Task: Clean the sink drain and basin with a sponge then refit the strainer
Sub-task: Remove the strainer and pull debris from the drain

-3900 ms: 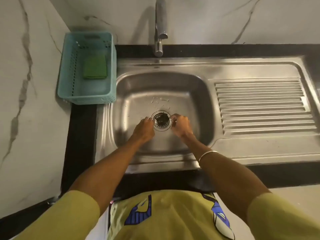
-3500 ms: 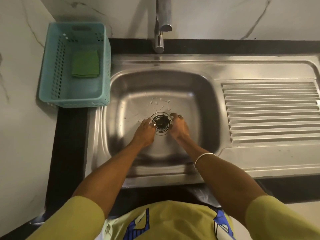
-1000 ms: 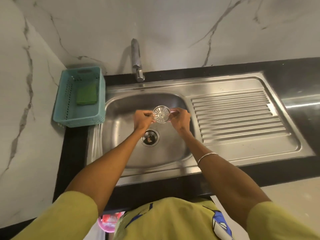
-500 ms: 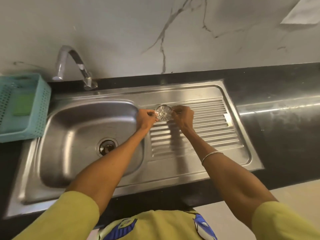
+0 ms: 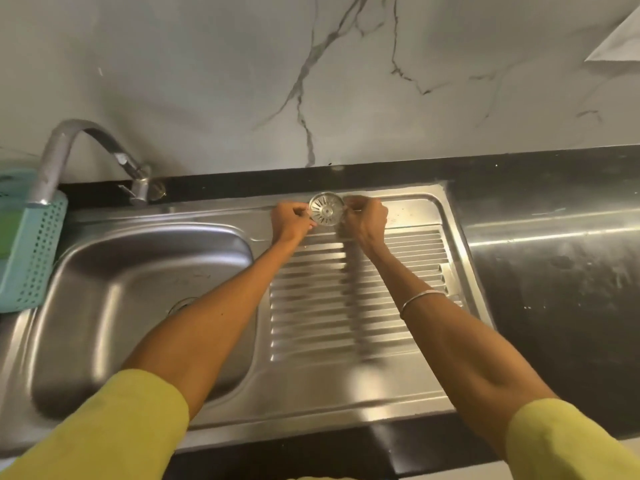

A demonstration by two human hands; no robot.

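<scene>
The round metal strainer [image 5: 327,209] is over the back edge of the ribbed draining board [image 5: 356,292], near the black counter strip. My left hand [image 5: 290,222] pinches its left rim and my right hand [image 5: 365,221] pinches its right rim. Whether it touches the steel I cannot tell. The steel basin [image 5: 114,306] lies to the left, with the open drain hole [image 5: 180,304] partly hidden behind my left forearm. A green sponge [image 5: 7,233] lies in the teal basket [image 5: 33,251] at the far left edge.
A curved steel tap [image 5: 69,147] rises behind the basin's back left corner. Black counter [image 5: 554,278] stretches to the right of the draining board. A marble wall [image 5: 311,81] stands behind the sink.
Both hands lifted the strainer out of the drain, carried it right over the draining board, and have now moved it farther back toward the wall.
</scene>
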